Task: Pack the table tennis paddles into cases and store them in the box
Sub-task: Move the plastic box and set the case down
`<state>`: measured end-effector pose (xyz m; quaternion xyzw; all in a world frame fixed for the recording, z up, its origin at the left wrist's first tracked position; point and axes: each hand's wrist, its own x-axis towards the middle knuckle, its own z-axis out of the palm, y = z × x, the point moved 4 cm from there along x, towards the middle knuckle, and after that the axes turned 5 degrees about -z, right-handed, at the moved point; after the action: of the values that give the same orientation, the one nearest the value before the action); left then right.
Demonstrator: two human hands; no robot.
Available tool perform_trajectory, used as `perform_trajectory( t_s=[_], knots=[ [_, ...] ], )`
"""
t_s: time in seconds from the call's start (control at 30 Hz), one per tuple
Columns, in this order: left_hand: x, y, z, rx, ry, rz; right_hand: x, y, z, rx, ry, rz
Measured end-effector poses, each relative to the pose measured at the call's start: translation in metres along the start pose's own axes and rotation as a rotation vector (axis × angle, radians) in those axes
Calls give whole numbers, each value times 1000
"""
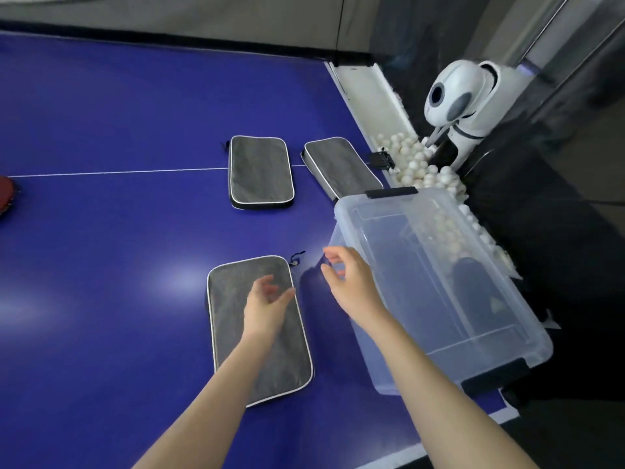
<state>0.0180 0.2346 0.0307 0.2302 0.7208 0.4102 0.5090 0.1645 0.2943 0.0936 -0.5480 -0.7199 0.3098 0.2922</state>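
Note:
Three grey zipped paddle cases with white piping lie on the blue table. The nearest case [233, 299] is under my left hand [267, 308], which hovers open over its right half. My right hand [348, 275] is open too, fingers spread, between that case's zipper pull [295, 260] and the clear plastic box [507, 353]. The box stands at the table's right edge and looks empty. A second case [258, 170] lies further off in the middle. The third case [338, 164] lies just behind the box. A red paddle [5, 198] peeks in at the far left edge.
A white ball-feeding machine [460, 99] stands off the table's right end, with a white trough [375, 96] and several white balls [416, 164] piled below it. The table's white centre line [118, 172] runs left to right. The dark floor lies to the right.

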Motion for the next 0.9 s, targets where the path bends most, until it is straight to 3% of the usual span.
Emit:
perform_trajectory(
  t_s=[0.13,0.27,0.43,0.6,0.9],
  knots=[
    [-25,10,48,-109,-72,-33,22,12,-70,25,36,-100],
    [-52,14,89,-230,6,-32,47,56,-144,30,58,-163],
    [-111,-5,137,-433,284,-112,89,106,-198,-55,-73,-231],
    [-189,-40,191,-558,592,-323,133,130,-209,-265,-240,-302],
    [-221,-56,318,-965,331,-542,176,135,-171,-477,-450,-400]
  ],
)
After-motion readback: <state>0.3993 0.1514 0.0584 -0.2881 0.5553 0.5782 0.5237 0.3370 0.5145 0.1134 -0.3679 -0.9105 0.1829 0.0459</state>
